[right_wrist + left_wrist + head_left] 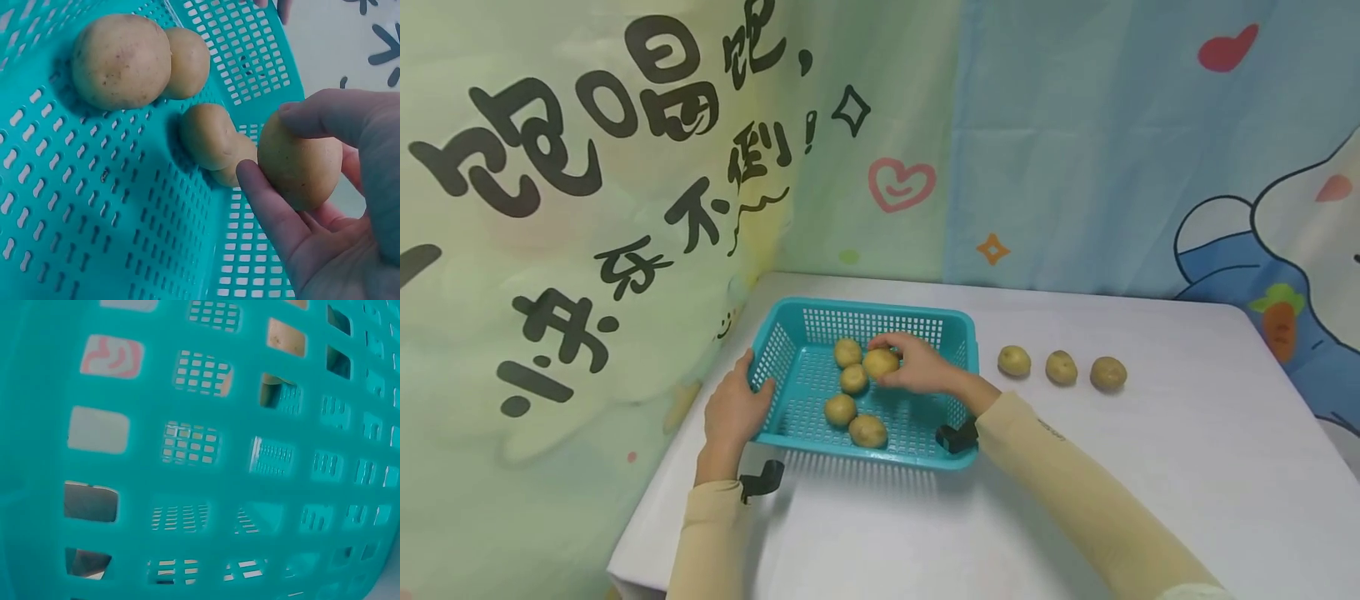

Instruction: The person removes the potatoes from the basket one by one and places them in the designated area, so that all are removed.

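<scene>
A teal plastic basket (917, 446) with perforated walls sits on the table. My left hand (735, 407) grips its left rim, thumb inside and fingers along the outer wall. Inside the basket, my right hand (921, 364) pinches a potato (299, 164) between thumb and fingers, above the basket floor. Near that hand lie two potatoes, one toward the back (847, 353) and one just in front (853, 380). Two more potatoes, one rounder (840, 410) and one longer (868, 432), lie by the front wall. The left wrist view is filled by the basket's perforated wall (140, 472).
Three potatoes, a left one (1014, 362), a middle one (1062, 367) and a right one (1108, 374), stand in a row on the white tabletop (1150, 467) right of the basket. A printed curtain (1045, 150) hangs behind and to the left.
</scene>
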The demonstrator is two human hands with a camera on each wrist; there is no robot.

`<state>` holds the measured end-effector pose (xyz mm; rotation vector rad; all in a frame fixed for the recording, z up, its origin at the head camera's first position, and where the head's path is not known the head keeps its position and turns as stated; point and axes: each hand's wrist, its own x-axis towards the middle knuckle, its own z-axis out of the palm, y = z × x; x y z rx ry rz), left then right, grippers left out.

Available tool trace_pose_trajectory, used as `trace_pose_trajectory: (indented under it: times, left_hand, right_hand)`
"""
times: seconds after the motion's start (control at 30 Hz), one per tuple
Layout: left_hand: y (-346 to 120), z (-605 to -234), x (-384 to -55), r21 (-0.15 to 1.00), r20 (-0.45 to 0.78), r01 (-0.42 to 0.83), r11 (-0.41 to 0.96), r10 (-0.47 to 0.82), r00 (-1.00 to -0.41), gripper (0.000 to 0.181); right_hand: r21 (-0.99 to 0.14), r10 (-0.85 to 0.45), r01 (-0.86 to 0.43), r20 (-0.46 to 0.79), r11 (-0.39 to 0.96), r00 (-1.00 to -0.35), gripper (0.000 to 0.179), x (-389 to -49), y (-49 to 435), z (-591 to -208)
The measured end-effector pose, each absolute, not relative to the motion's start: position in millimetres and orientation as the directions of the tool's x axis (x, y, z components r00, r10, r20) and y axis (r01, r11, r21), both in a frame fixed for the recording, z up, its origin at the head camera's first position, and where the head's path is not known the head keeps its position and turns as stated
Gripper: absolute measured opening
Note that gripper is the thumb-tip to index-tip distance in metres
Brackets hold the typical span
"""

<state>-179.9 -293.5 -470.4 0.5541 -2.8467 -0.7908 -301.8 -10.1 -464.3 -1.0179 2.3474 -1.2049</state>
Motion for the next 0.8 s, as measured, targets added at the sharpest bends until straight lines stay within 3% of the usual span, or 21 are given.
trace_pose_trajectory:
  times: [0.47,0.8]
  left_hand:
    - [-291.9,-468.3,-180.4,0.523,0.02,-0.322,0.789,-0.389,-0.921,0.068]
    - [-292.8,-469.4,-180.2,0.527,0.012,-0.325,0.785,-0.39,-0.921,0.068]
  right_hand:
    - [-0.777,-0.704,-0.558,0.22,0.292,-0.675,0.05,-285.7,-2.7,-443.5]
    - [-0.815,-0.683,-0.482,0.153,0.321,-0.714,0.049,-275.0,34.6,-436.9]
